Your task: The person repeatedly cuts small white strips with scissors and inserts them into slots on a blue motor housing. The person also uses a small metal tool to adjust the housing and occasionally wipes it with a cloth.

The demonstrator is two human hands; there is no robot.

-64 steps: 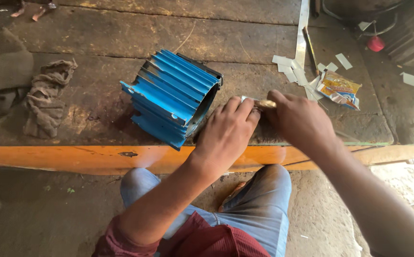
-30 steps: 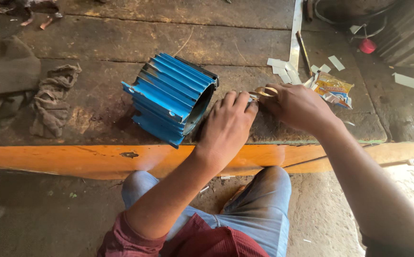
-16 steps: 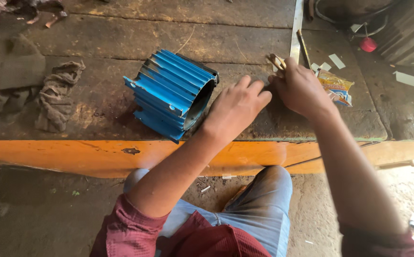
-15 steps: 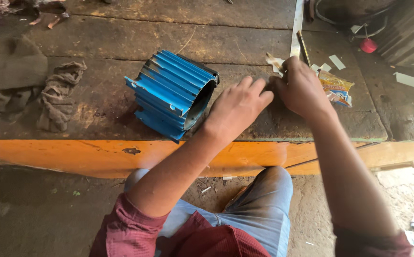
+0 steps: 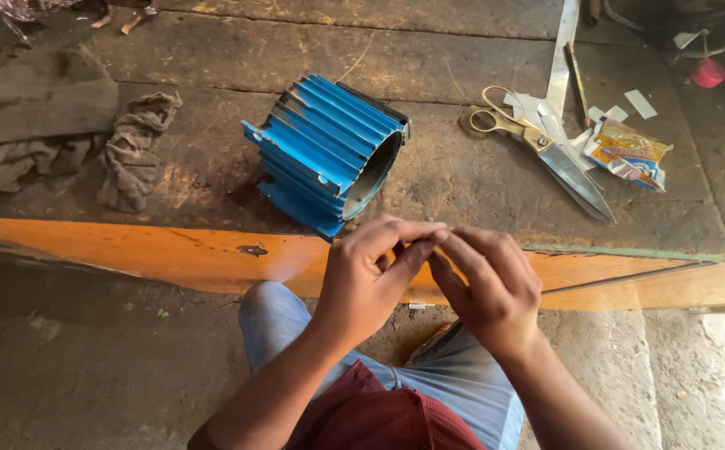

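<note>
Whatever sits between our fingertips is too small to make out; left hand and right hand meet, fingers pinched narrow, at the near bench edge. Just beyond lies the blue finned motor housing on its side. Scissors rest far right beside paper scraps and a snack wrapper; rags left.

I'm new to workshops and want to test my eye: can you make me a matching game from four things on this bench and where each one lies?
Things:
1. blue finned casing
2. scissors
3. crumpled rag
4. yellow wrapper

Places:
A. far right, beside the scissor blades
B. left of the casing
C. on its side, mid-bench
D. lying open, right of the casing

Pairs: 1-C, 2-D, 3-B, 4-A
</note>
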